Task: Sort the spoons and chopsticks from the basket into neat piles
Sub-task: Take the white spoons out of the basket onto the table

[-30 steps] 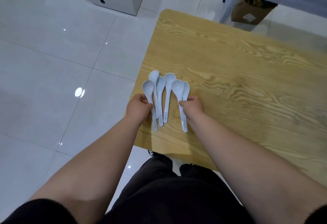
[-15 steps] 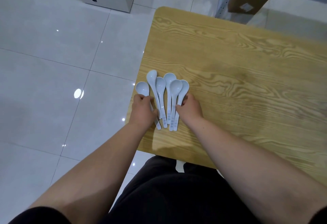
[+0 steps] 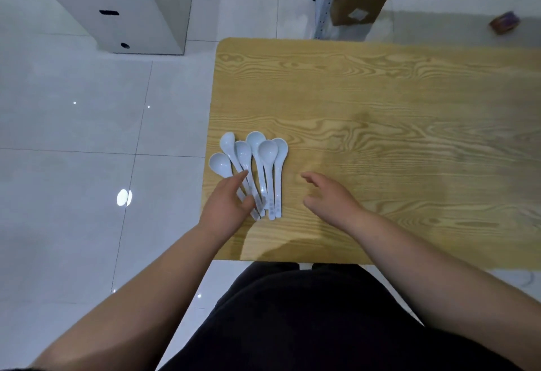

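Lying fanned on the worktop [image 3: 380,107], the spoons [image 3: 268,152] run lengthwise away from the person, bowls far and handles near. The left hand [image 3: 227,206] is nearer, its straight fingers resting on the leftmost handles and gripping nothing. The right hand [image 3: 328,197] hovers relaxed and empty just to their right. Grey marks on the handle ends are unreadable.

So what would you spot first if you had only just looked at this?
A fan of six white spoons stands out, lying at the near left corner of the wooden table with their bowls pointing away. The left hand lies over the handles of the leftmost ones, while the right hand is open just to the right, touching no spoon. A big white box stands on the shiny tiled floor beyond.
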The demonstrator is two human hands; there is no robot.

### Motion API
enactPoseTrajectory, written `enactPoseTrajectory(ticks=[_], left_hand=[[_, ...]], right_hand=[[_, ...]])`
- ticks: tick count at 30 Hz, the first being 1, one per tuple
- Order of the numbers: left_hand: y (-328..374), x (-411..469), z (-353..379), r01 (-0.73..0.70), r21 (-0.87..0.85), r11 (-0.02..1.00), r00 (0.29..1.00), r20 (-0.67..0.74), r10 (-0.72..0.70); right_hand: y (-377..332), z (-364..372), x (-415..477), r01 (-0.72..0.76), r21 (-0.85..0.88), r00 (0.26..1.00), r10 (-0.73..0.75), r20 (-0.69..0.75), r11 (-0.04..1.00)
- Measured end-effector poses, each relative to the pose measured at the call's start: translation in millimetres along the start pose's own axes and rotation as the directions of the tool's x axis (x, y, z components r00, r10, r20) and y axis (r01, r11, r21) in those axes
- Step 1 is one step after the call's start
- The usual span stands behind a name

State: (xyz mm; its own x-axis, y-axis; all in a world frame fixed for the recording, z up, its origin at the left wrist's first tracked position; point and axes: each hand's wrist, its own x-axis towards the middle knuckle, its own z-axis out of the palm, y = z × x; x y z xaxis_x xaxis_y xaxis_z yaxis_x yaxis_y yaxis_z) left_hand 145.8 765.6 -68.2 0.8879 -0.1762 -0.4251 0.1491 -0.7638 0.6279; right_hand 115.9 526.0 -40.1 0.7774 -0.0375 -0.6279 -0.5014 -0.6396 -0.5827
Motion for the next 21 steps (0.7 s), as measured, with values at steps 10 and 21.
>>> enactPoseTrajectory(ticks=[10, 21], left_hand=[[80.9, -61.8, 52.8, -0.244, -0.187, 0.952, 0.904, 0.311, 0.293], [254.4, -148.8, 216.5, -0.347, -0.145, 0.926, 0.817, 0.439, 0.375]], right_hand=[[127.6, -38.3, -163.8, -0.045, 0.432, 0.928, 0.197, -0.316, 0.901], [308.2, -80.9, -325.0, -0.003, 0.574, 0.855, 0.3, -0.424, 0.819]])
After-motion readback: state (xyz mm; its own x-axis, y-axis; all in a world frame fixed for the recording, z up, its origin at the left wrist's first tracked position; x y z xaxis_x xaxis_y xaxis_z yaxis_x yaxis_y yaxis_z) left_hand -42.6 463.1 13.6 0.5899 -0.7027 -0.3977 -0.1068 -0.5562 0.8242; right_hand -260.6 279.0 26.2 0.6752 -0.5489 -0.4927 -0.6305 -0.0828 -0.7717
